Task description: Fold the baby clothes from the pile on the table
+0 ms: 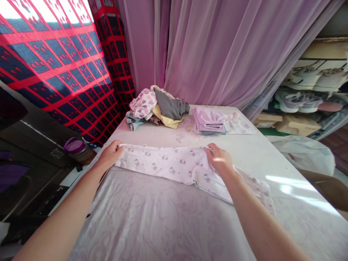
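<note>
A pair of pale pink child's pants (165, 163) with a small cartoon cat print lies stretched sideways across the covered table (152, 214). My left hand (111, 156) pinches its left end at the upper corner. Farther right along the same top edge, my right hand (218, 158) grips the cloth between thumb and fingers. Past that hand, the rest of the garment trails to the right, partly hidden behind my right forearm. A crease or notch shows in the lower edge near the middle.
Behind the pants sit a loose heap of clothes (167, 107) and a folded lilac stack (208, 119), beside a flat white printed garment (239, 124). A purple-lidded jar (77, 148) stands off the left edge. Purple curtains (206, 50) hang behind; shoe shelves (304, 98) are at right.
</note>
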`<state>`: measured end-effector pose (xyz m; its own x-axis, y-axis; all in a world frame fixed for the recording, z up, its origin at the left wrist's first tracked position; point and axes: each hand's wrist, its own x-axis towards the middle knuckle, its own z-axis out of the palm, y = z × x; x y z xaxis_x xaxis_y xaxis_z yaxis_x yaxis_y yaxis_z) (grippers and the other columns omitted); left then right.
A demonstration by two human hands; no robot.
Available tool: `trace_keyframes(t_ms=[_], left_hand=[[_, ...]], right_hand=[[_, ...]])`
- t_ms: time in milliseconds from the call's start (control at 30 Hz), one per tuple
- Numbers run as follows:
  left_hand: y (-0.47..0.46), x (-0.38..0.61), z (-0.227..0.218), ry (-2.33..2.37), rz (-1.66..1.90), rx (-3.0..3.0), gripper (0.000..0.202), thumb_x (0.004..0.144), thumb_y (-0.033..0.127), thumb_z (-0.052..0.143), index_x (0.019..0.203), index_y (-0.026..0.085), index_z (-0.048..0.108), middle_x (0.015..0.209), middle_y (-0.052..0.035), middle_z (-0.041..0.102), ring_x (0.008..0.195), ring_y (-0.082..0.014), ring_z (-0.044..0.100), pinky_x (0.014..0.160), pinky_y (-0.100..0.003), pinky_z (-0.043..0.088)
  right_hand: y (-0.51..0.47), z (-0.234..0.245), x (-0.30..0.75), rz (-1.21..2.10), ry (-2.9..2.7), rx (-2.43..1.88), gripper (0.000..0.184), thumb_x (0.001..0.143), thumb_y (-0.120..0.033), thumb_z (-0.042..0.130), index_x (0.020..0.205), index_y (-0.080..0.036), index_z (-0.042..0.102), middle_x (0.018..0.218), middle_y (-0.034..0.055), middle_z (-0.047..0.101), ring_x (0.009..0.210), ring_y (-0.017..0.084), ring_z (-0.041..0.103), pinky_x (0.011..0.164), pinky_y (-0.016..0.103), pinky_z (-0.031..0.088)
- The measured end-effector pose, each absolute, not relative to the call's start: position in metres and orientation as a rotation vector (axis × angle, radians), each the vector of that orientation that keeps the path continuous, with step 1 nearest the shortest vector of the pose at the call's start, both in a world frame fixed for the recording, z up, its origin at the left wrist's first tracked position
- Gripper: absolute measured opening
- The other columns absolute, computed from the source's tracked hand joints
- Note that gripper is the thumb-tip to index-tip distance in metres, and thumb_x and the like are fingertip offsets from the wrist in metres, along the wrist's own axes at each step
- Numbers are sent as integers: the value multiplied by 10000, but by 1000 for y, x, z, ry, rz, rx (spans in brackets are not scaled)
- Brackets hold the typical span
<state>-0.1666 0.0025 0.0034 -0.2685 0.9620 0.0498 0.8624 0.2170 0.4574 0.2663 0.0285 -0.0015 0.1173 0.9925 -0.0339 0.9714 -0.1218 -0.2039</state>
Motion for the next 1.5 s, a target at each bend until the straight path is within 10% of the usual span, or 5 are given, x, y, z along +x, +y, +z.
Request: trace_keyframes(t_ms=[433,700,1167,1500], left_hand=[[43,-162,-17,2438,438,1781,416,884,350,512,1274,204,528,1189,-93,681,1071,-242,638,877,-306,473],[31,-171,-17,2458,314,1856,305,841,391,521,1003,220,714,1061,-97,672,950,-245,637,865,-330,484],[29,-154,-1,2509,153,1770,293,813,420,570,961,203,701,1047,-117,695,965,-275,654,795,-328,476],[21,-149,-2,2597,227,1717,324,938,393,384,1118,209,581,982,-100,736,950,-282,683,724,-323,455]], right_hand=[[26,-26,252,132,-1933,-2200,382,1017,-386,353,1260,-194,576,1183,137,671,1008,250,648,801,320,427],[27,-32,255,71,-1931,-2130,342,1009,-346,377,1145,-184,646,1094,125,687,933,224,621,774,303,383],[1,-40,283,-140,-1824,-1872,402,948,-353,358,1109,-169,678,1072,115,706,959,241,621,856,332,396],[-52,-49,324,-152,-1669,-2173,367,927,-380,397,1080,-253,706,1065,73,720,795,231,642,651,327,426]])
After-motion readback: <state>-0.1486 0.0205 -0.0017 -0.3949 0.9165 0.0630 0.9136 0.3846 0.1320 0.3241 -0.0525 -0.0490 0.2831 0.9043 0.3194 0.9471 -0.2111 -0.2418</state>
